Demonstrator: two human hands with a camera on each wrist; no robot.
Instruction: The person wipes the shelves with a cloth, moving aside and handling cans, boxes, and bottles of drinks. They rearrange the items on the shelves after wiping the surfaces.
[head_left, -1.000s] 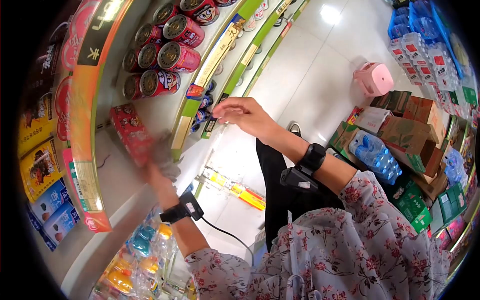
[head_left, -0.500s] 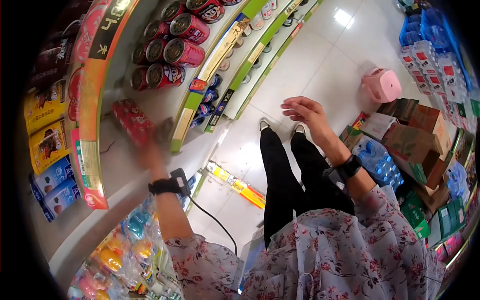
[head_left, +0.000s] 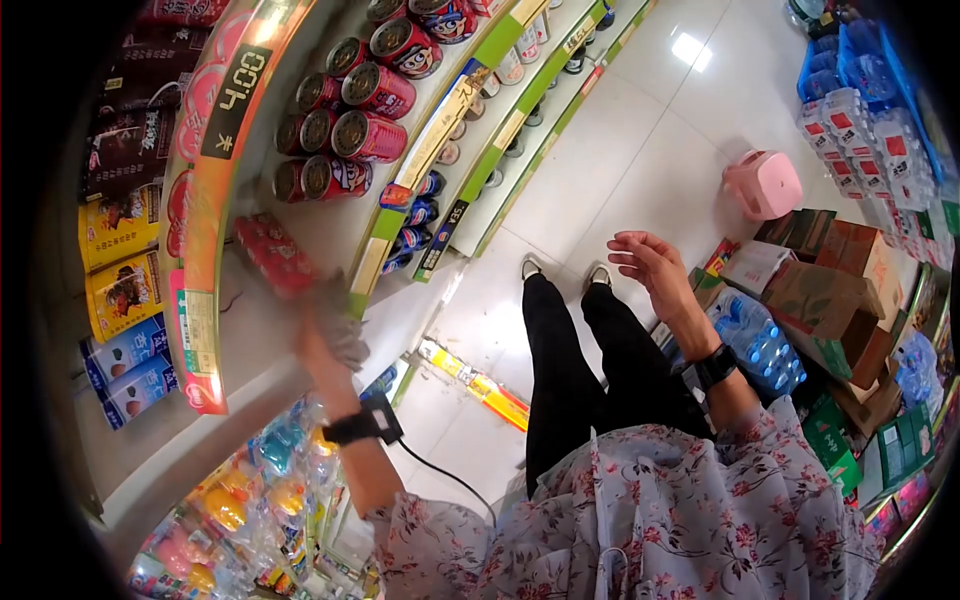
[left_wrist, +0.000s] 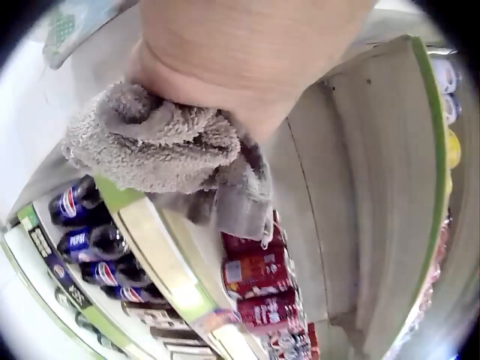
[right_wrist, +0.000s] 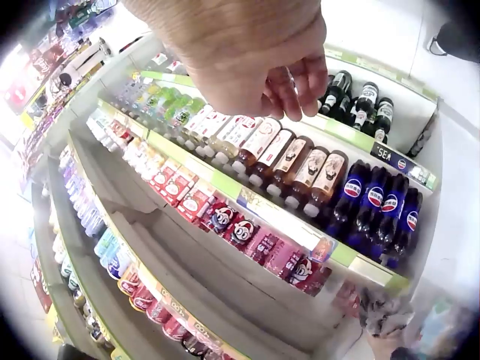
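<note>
My left hand (head_left: pixel 316 345) is blurred over the shelf's near end and grips a crumpled grey terry cloth (left_wrist: pixel 161 146). Part of the cloth hangs below the wrist in the left wrist view. Just beyond the fingers lies a red patterned pack (head_left: pixel 268 252), its near end blurred beside the hand. Several red drink cans (head_left: pixel 368 135) stand farther along the same shelf. My right hand (head_left: pixel 652 272) hangs in the air above the floor, in front of the body, fingers loosely bent and holding nothing. The left fingertips are hidden in the left wrist view.
Dark blue Pepsi bottles (right_wrist: pixel 375 206) stand on a lower tier, beside brown bottles (right_wrist: pixel 322 176). An orange price rail (head_left: pixel 215 230) edges the shelf above. Packaged toys (head_left: pixel 225 510) hang near the left elbow. Cardboard boxes (head_left: pixel 830 290) and a pink stool (head_left: pixel 763 185) stand at right.
My right hand has drawn away from the shelf edge to the right, over the floor. My left hand stays over the shelf with the cloth, shifting slightly; the red pack keeps its place by the cans.
</note>
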